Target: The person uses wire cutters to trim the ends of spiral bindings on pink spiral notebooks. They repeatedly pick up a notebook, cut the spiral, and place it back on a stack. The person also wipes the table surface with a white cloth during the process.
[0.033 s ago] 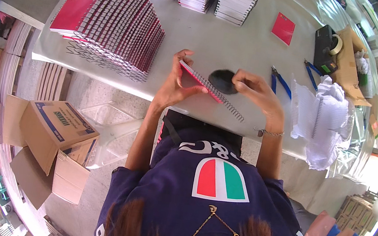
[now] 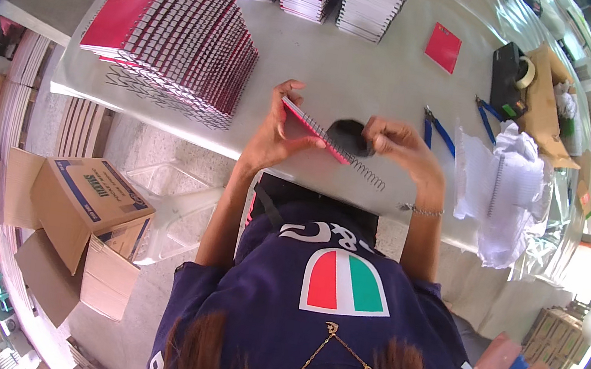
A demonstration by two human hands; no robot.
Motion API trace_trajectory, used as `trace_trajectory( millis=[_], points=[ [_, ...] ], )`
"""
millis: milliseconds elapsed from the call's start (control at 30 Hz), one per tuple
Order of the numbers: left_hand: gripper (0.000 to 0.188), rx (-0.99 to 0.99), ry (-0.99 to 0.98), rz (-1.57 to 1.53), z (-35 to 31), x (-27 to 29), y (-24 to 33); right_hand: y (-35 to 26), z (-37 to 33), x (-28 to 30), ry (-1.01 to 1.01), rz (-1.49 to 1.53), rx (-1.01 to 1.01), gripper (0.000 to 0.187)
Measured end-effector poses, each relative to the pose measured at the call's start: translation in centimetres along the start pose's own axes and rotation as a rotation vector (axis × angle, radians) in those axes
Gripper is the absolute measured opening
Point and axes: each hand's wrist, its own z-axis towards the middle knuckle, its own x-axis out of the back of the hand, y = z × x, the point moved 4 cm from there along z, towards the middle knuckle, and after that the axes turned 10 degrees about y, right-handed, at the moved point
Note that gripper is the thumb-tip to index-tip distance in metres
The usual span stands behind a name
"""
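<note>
A small notebook with a red cover [image 2: 332, 152] and a black wire coil [image 2: 367, 169] is held tilted above the near edge of the table. My left hand [image 2: 274, 135] grips its left part, thumb along the near side and fingers at the upper end. The coil sticks out beyond the notebook's lower right end. My right hand [image 2: 398, 144] is closed at the right edge of a dark round disc [image 2: 350, 136], which lies against the coil. The fingertips are partly hidden, and the hand is slightly blurred.
A tall stack of red coil-bound notebooks [image 2: 188, 33] stands at left, more stacks [image 2: 376, 3] behind. A red booklet [image 2: 443, 48], blue-handled pliers [image 2: 438, 134], a black tape dispenser [image 2: 508, 78] and crumpled paper [image 2: 509, 199] lie at right. An opened carton [image 2: 93, 201] sits below left.
The dark disc and my right hand have shifted slightly toward me along the coil. My left hand keeps its grip on the notebook.
</note>
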Motion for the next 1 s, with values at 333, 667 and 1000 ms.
trace_trajectory(
  millis=[333,667,1000],
  points=[
    [0.103,0.028,-0.031,0.011,0.0,0.0,0.4,-0.7,1.1,-0.7,-0.003,0.088,0.055,0.028],
    [0.079,-0.104,0.049,0.027,0.0,-0.3,0.1,0.6,4.0,-1.0,0.273,-0.258,0.075,0.026],
    [0.031,0.016,0.347,-0.083,-1.5,-1.7,1.1,6.8,-5.4,6.6,0.989,-1.261,-0.222,0.056]
  ],
)
